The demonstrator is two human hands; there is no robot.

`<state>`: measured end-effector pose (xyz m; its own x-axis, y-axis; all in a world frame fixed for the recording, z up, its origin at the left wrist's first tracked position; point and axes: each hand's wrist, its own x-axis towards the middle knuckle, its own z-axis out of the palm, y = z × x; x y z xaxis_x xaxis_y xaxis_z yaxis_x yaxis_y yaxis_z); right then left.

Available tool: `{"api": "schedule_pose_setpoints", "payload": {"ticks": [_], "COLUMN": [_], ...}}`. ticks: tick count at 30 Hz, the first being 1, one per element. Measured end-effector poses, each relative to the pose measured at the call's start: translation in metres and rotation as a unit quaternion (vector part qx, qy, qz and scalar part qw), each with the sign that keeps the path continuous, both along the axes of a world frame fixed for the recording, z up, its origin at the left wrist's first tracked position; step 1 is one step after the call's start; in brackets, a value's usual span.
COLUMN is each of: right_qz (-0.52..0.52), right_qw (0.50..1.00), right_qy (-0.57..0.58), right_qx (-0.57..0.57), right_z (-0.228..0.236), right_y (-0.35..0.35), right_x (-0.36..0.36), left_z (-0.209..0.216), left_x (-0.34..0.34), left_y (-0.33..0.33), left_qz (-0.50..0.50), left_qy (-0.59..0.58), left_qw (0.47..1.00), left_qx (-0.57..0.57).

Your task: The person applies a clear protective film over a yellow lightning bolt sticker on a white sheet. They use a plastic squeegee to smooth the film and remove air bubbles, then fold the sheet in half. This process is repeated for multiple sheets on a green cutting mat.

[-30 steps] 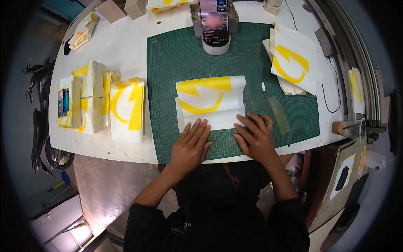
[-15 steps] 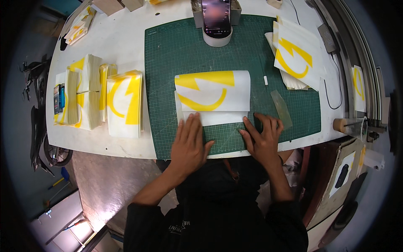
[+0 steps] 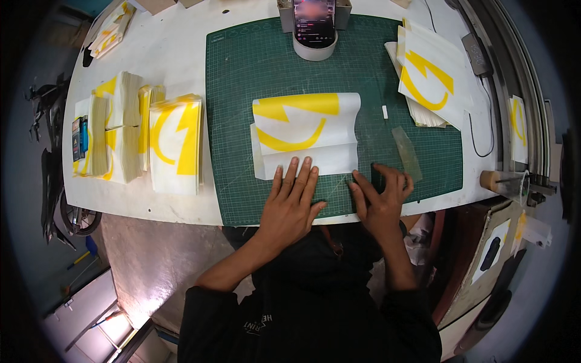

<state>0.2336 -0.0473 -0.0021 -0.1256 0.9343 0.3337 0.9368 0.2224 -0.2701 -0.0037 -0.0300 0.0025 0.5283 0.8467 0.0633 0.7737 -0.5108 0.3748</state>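
Phone (image 3: 314,24): landmark; screen lit, lower end at round white base (image 3: 316,52).
Power adapter (image 3: 477,55): black, right of phone, well apart.
Clear cup (image 3: 514,186): right of phone, lower in view.
Blue object (image 3: 84,133): left of phone, slim; small dark box (image 3: 77,142) alongside.
Two-wheeler (image 3: 48,175): far left of phone.
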Motion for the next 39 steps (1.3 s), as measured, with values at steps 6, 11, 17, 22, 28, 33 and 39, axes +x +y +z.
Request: {"api": "schedule_pose_setpoints", "payload": {"ticks": [6, 11, 17, 22, 28, 33, 39], "right_qz": [-0.009, 0.100, 0.078, 0.043, -0.028, -0.010, 0.087], "right_qw": [0.999, 0.992, 0.995, 0.995, 0.996, 0.998, 0.992], "right_qy": [0.045, 0.060, 0.015, 0.000, -0.067, -0.014, 0.084], "right_qx": [0.017, -0.041, -0.052, -0.087, -0.053, -0.052, -0.020], "right_z": [0.006, -0.002, -0.002, 0.002, 0.000, 0.003, 0.012], "right_y": [0.001, 0.000, -0.002, -0.004, -0.010, -0.008, 0.007], "right_x": [-0.010, -0.046, -0.047, -0.087, -0.003, -0.007, -0.006], "left_z": [-0.002, -0.006, 0.006, 0.004, 0.007, 0.001, 0.001], "left_x": [0.000, -0.004, -0.047, -0.060, -0.055, -0.021, -0.006], "left_y": [-0.001, -0.001, -0.002, -0.006, -0.006, 0.003, -0.014], "left_qz": [0.003, 0.007, 0.042, 0.051, 0.065, 0.067, 0.019], "left_qy": [-0.002, -0.005, -0.001, 0.030, 0.057, -0.003, -0.033], "left_qw": [1.000, 1.000, 0.998, 0.998, 0.996, 0.997, 0.999], "left_qx": [0.006, 0.012, -0.044, -0.024, 0.020, 0.049, 0.017]}}
